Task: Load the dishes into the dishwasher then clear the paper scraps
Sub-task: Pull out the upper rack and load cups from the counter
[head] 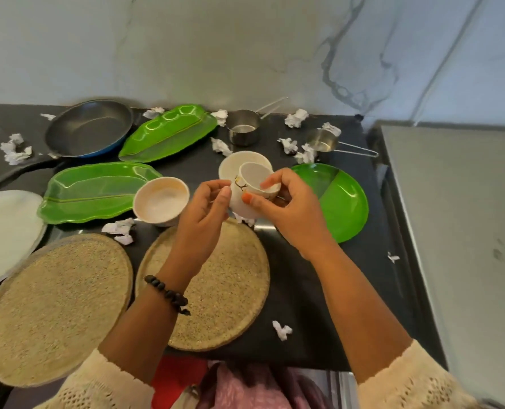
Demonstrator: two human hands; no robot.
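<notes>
A small white cup [252, 184] with a dark and gold mark is held tilted above the black counter [310, 290]. My right hand [286, 208] grips it by the rim and side, and the fingertips of my left hand [207, 208] touch its left side. Behind the cup stands a white bowl [230, 166]; another white bowl [161, 200] sits to the left. Two green leaf-shaped plates [97, 193] [168, 131], a round green plate [342, 199], a frying pan [89, 128] and two steel measuring cups [243, 128] [323, 141] lie around. Crumpled paper scraps [121, 228] are scattered about.
Two round woven mats [53, 305] [224, 290] lie at the counter's front. A white plate [3, 231] sits at the left edge. More scraps [282, 330] [297, 118] [15, 149] dot the counter. A grey surface [457, 231] borders the counter on the right, with a marble wall behind.
</notes>
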